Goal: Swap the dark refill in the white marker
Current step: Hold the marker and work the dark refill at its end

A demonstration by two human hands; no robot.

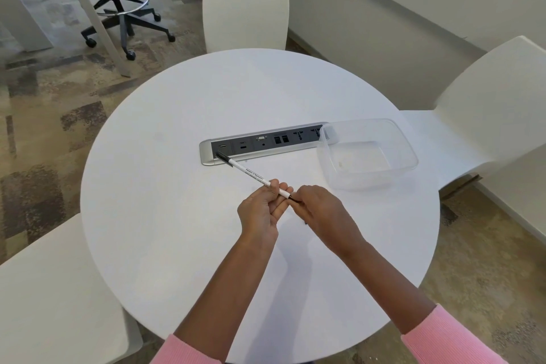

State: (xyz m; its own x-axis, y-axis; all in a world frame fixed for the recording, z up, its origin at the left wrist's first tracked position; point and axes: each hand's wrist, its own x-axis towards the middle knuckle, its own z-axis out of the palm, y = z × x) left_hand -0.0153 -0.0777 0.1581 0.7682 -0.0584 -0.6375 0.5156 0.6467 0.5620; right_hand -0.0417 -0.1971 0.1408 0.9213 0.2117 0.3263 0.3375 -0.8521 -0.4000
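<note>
A slim white marker [251,174] with a black cap at its far end points up and left over the round white table [177,216]. My left hand [261,211] grips the marker's near end. My right hand [320,211] is closed on a dark piece [294,199] sticking out of that near end, most of it hidden inside my fingers. A small dark tip shows below my right hand at the table surface.
A grey socket strip [266,142] is set into the table beyond the marker. A clear plastic tub [366,154], nothing in it, sits at the right. White chairs [245,9] stand around the table; a wheeled stool stands on the carpet at the far left.
</note>
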